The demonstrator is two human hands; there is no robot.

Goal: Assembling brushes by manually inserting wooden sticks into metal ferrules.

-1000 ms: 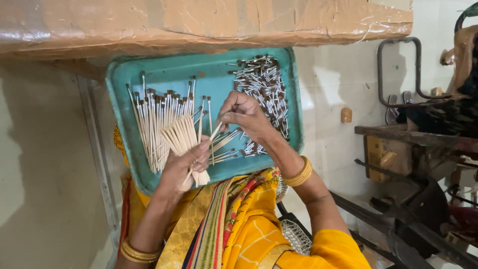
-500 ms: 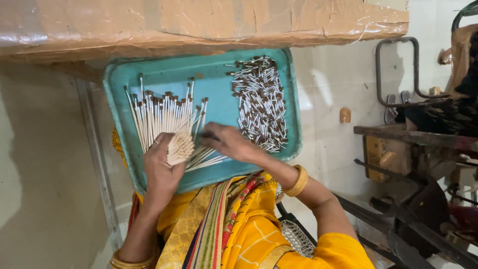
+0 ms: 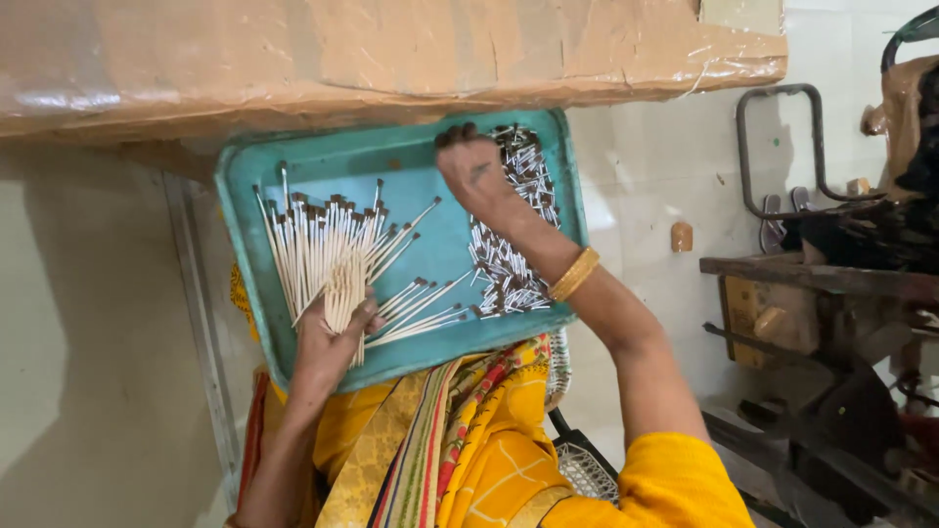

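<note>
Teal tray (image 3: pixel 391 147) on the lap, under a cardboard slab (image 3: pixel 391 49) along its far edge. Held a fanned bundle of pale sticks (image 3: pixel 328 244) over the tray's left half, dark tips pointing to the far rim, left hand (image 3: pixel 328 347) closed round the near ends. Reached with the right hand (image 3: pixel 474 176) to the tray's far right corner, fingers curled down onto the heap of short dark-tipped pieces (image 3: pixel 509 264); could not tell whether anything was pinched. Probably best done by keeping the fan's tips level and the grip firm but not crushing, and by lifting only a few pieces at once. Left several loose sticks (image 3: pixel 421 308) lying aslant near the tray's middle, between bundle and heap.
</note>
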